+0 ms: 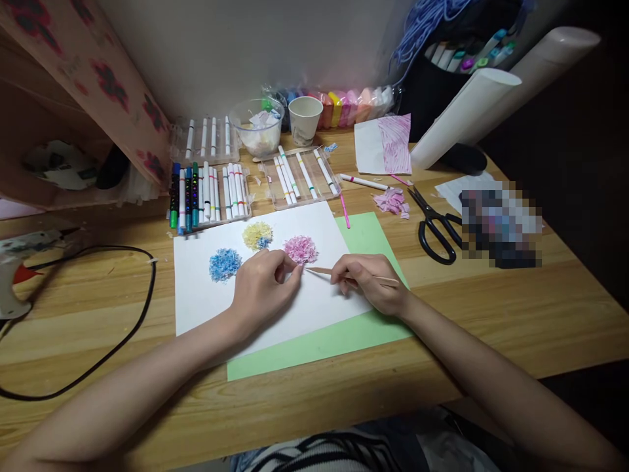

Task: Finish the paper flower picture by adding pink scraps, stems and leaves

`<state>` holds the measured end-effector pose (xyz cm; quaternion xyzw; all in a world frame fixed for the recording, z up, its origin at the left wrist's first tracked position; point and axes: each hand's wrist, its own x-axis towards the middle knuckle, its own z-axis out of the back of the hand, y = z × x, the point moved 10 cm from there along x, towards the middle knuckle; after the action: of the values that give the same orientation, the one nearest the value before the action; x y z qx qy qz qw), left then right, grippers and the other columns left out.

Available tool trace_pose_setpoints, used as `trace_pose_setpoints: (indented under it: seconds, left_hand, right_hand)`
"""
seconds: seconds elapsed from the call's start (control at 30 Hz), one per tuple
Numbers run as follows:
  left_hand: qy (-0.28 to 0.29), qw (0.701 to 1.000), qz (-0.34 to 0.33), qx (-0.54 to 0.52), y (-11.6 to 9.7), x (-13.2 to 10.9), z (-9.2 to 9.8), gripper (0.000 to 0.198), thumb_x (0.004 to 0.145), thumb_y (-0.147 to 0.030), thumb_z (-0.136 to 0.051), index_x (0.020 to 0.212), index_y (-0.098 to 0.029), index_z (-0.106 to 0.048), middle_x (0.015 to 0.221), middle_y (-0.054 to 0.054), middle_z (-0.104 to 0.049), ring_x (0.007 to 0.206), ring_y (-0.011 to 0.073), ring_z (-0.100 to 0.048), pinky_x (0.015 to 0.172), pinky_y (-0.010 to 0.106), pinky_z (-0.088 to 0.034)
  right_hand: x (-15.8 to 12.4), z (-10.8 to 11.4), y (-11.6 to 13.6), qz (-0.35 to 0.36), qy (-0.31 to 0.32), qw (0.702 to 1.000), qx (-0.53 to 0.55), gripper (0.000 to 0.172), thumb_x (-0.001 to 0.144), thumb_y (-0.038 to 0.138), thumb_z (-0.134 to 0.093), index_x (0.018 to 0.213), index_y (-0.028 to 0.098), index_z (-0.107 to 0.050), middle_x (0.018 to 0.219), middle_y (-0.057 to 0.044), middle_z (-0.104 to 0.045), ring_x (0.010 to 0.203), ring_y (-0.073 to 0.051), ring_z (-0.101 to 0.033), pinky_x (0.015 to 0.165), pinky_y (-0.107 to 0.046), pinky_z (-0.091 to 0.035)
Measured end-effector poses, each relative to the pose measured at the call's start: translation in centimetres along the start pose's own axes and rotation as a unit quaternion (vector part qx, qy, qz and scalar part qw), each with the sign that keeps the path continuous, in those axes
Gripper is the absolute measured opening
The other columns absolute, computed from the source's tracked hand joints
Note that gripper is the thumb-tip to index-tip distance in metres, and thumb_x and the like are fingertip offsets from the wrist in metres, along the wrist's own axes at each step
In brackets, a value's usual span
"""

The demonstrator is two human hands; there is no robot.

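My right hand [371, 282] is closed around a thin pointed wooden stick [322, 271], whose tip reaches the lower edge of a pink cluster of crumpled paper bits [301, 250]. Beside that tip, my left hand [268, 278] has thumb and forefinger pinched together; whatever is between them is too small to make out. The pink cluster lies on a white sheet [206, 314], along with a blue cluster [225, 265] and a yellow one [256, 235] with some blue at its lower edge. Under the white sheet, a green sheet [314, 347] sticks out at the right and front.
Behind the sheets stand trays of markers [211, 190], a clear bowl of paper scraps [258, 134] and a paper cup [304, 121]. Black scissors [435, 223] and pink paper strips [393, 202] lie to the right. At left are a glue gun [12, 282] and its looping cord [142, 314].
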<state>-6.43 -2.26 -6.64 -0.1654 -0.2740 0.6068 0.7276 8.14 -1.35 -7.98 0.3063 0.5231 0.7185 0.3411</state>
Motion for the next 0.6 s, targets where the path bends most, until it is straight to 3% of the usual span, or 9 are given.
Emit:
trace_pose_setpoints:
  seconds: [0.33, 0.6]
  left_hand:
    - [0.002, 1.0, 0.004, -0.002, 0.0, 0.2, 0.3, 0.02, 0.081, -0.032, -0.058, 0.067, -0.018, -0.056, 0.056, -0.003, -0.049, 0.056, 0.0117, -0.044, 0.053, 0.024, -0.03]
    - [-0.055, 0.997, 0.048, -0.011, 2.0, 1.2, 2.0, 0.029, 0.086, -0.027, -0.046, 0.059, -0.017, -0.042, 0.055, -0.003, -0.044, 0.052, 0.0097, -0.038, 0.052, 0.025, -0.026]
  right_hand:
    - [0.4, -0.6, 0.6, 0.034, 0.015, 0.999, -0.039, 0.04, 0.097, 0.04, -0.034, 0.083, 0.017, -0.063, 0.063, -0.001, -0.057, 0.059, -0.013, -0.055, 0.061, -0.027, -0.043]
    - [0.5, -0.7, 0.1, 0.014, 0.006, 1.0, -0.015, 0.041, 0.097, 0.042, -0.035, 0.082, 0.016, -0.063, 0.063, -0.002, -0.058, 0.059, -0.013, -0.055, 0.057, -0.027, -0.042]
